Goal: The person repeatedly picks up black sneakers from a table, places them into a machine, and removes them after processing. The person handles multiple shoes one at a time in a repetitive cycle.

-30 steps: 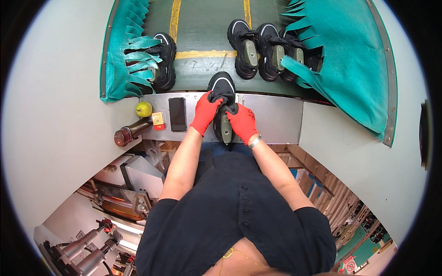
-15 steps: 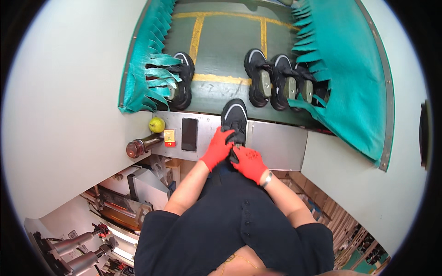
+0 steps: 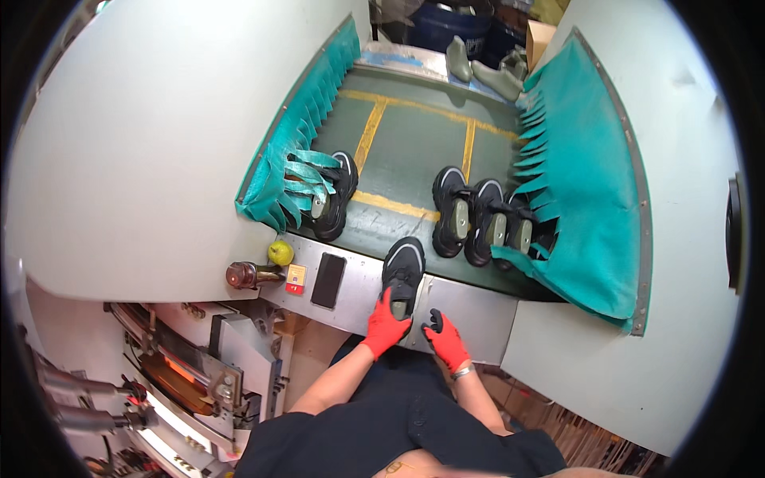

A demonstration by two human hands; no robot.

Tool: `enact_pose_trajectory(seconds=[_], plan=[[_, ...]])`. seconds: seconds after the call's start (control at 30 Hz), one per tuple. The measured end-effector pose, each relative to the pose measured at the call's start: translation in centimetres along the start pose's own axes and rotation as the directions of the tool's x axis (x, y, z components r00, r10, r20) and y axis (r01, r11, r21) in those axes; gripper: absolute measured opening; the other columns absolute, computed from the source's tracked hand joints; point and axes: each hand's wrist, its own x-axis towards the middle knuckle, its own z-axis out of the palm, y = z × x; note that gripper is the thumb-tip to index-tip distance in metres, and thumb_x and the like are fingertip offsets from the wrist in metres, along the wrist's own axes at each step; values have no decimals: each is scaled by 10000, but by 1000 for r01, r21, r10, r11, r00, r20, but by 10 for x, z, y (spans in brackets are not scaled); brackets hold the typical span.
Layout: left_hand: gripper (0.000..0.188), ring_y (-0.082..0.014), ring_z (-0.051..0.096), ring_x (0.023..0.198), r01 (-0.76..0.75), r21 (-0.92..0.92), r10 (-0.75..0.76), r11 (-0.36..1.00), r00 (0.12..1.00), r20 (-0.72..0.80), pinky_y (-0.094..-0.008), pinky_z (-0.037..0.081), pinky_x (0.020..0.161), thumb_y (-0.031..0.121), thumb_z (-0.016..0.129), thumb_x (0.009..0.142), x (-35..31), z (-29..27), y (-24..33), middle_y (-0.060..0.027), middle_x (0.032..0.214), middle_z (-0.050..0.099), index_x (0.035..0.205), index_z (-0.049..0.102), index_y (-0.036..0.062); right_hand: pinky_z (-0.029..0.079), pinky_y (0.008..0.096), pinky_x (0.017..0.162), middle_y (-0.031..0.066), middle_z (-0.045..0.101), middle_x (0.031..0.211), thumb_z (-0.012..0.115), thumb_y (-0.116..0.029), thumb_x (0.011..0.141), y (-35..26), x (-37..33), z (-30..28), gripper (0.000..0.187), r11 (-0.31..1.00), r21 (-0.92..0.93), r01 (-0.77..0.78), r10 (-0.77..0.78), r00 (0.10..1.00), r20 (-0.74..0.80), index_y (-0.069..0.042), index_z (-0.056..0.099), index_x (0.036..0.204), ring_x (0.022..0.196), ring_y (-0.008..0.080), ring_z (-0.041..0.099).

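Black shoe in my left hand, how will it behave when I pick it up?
The black shoe probably feels stiff and fairly heavy, since a solid-looking grey-green form fills its opening. Sitting sole-down, it seems unlikely to roll.

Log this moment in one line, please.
left hand: holding black shoe | right hand: apart from shoe | metal ledge: dark phone, small box, yellow-green fruit

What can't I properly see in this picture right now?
- Head view: part of the held shoe, covered by the left hand.
- Head view: part of the leftmost shoe, behind green strips.
- Head view: most of the dark thing at right, behind the green curtain.
- Head view: the metal cylinders, cut off by the dark rim.
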Motion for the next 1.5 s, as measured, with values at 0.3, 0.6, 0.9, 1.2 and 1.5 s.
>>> enact_pose_trajectory(seconds=[0.3, 0.6, 0.9, 1.2, 1.5], plan=[[1024, -272, 345, 1539, -284, -563, 95, 776, 935, -341, -419, 288, 1257, 201, 889, 779, -132, -26, -41, -141, 1650, 386, 1617, 328, 20, 545, 342, 925, 121, 641, 1352, 648, -186, 1028, -16, -19, 21, 509, 932, 342, 116, -233, 918, 322, 13, 500, 1473, 1106, 204, 642], [1068, -254, 281, 1574, -506, -508, -23, 697, 692, -721, -420, 219, 1284, 214, 879, 821, -386, -109, -16, -119, 1691, 329, 1660, 245, 30, 523, 394, 990, 159, 674, 1314, 640, -138, 986, -111, -157, 95, 403, 491, 106, 865, -671, 297, 680, -24, 596, 1370, 1194, 315, 641], [1202, -264, 357, 1522, -633, -384, -264, 672, 280, -923, -421, 285, 1243, 356, 947, 743, -597, -136, -82, -150, 1634, 388, 1647, 246, -14, 501, 352, 1013, 146, 684, 1263, 531, -106, 991, -153, -325, 256, 431, 842, 314, 439, -414, 154, 897, 47, 557, 1393, 1144, 233, 659], [1194, -274, 397, 1505, -658, -357, -491, 663, -21, -871, -413, 314, 1236, 339, 958, 741, -846, -134, -211, -172, 1625, 407, 1637, 258, -26, 524, 331, 1011, 126, 708, 1218, 598, -12, 1025, -50, -523, 492, 395, 968, 178, 178, -167, -74, 983, 41, 564, 1415, 1119, 193, 680], [946, -273, 429, 1473, -540, -351, -575, 765, -325, -751, -413, 315, 1225, 371, 777, 850, -961, -118, -250, -160, 1587, 456, 1601, 355, -21, 514, 323, 1037, 124, 632, 1326, 664, -43, 987, 30, -644, 736, 539, 968, 141, 205, -112, -150, 982, 24, 467, 1485, 1219, 201, 628]])
